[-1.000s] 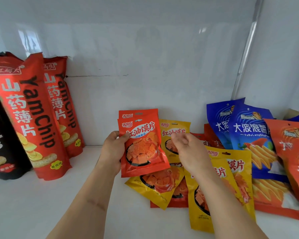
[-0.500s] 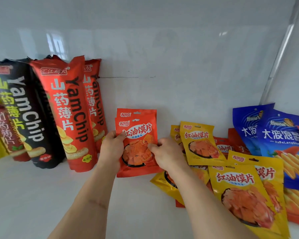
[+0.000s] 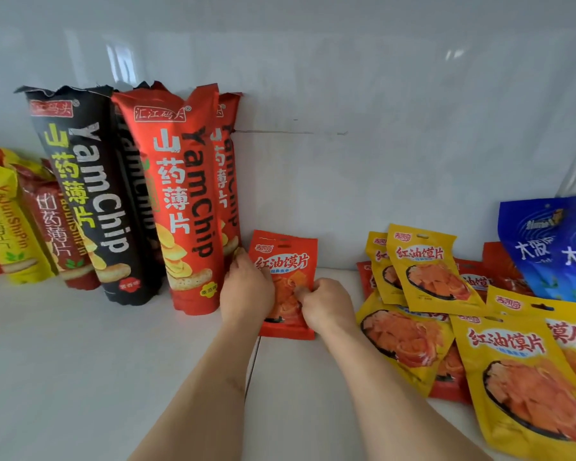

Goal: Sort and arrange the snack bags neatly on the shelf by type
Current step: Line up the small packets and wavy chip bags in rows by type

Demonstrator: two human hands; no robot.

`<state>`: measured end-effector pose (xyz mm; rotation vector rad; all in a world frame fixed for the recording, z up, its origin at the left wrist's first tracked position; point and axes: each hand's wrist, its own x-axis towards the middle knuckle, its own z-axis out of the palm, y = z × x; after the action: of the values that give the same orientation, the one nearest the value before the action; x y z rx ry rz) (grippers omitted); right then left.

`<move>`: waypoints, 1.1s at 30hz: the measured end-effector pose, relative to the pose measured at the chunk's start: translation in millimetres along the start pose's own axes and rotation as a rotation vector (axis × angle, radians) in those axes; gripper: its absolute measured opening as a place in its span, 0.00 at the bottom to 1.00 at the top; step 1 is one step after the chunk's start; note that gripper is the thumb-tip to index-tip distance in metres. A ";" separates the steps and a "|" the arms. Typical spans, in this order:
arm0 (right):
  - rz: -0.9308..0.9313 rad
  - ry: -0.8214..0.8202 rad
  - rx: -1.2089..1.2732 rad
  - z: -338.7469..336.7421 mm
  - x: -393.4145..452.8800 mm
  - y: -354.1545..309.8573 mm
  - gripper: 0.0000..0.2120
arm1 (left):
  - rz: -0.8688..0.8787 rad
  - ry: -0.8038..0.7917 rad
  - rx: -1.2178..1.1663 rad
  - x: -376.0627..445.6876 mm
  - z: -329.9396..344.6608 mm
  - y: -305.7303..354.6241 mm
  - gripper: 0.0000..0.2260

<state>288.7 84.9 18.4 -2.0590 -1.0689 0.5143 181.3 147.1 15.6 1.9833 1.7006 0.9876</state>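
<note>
White shelf under everything. Tall red YamChip bags lean on back wall at left. Yellow pouches lie in loose heap at right, blue bags behind them. Red pouches stand against wall, just beside YamChip bags, between your hands. Your left hand grips left edge; your right hand pinches lower right face. Judgement: pouch light, film slick and crinkly, contents brittle. Take hold at side seams or top seal, don't squeeze middle.

glossy white back wall, white shelf surface
</note>
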 end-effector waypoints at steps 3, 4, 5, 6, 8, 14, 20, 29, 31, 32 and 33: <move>-0.006 0.041 -0.025 -1.0 -1.3 -0.5 0.14 | 0.160 0.082 0.152 -2.0 4.9 3.2 0.23; -0.016 0.059 -0.036 -2.6 -2.4 -0.6 0.15 | 0.211 0.105 0.174 -1.7 6.1 5.5 0.21; -0.029 0.077 -0.045 -4.9 -3.6 -0.6 0.15 | 0.265 0.136 0.190 -1.4 7.6 8.6 0.19; -0.050 0.098 -0.054 -8.5 -4.9 -0.5 0.16 | 0.321 0.168 0.202 -0.9 10.0 12.0 0.17; -0.099 0.153 -0.077 -19.7 -7.0 0.1 0.17 | 0.427 0.192 0.215 -3.3 12.5 22.6 0.16; -0.196 0.314 -0.187 -80.7 -4.7 25.4 0.12 | 0.701 0.140 0.099 -23.1 32.5 60.6 0.15; -0.155 0.426 -0.291 -148.4 -1.6 75.3 0.15 | 0.500 -0.195 -0.078 -48.4 55.9 107.6 0.16; -0.069 0.312 -0.476 -187.8 7.1 128.7 0.28 | -0.097 -0.472 -0.578 -55.2 86.9 152.1 0.31; -0.067 0.285 -0.483 -191.2 10.7 134.7 0.29 | -0.127 -0.484 -0.581 -57.9 92.9 156.4 0.31; -0.064 0.275 -0.480 -192.7 12.5 137.4 0.29 | -0.133 -0.483 -0.575 -58.7 96.4 157.7 0.31; -0.061 0.265 -0.474 -194.1 14.2 140.1 0.29 | -0.132 -0.478 -0.578 -59.3 98.3 160.0 0.31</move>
<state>492.9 -39.7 35.0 -2.4044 -1.1660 -0.0570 362.3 72.1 36.1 1.5409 1.1103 0.7630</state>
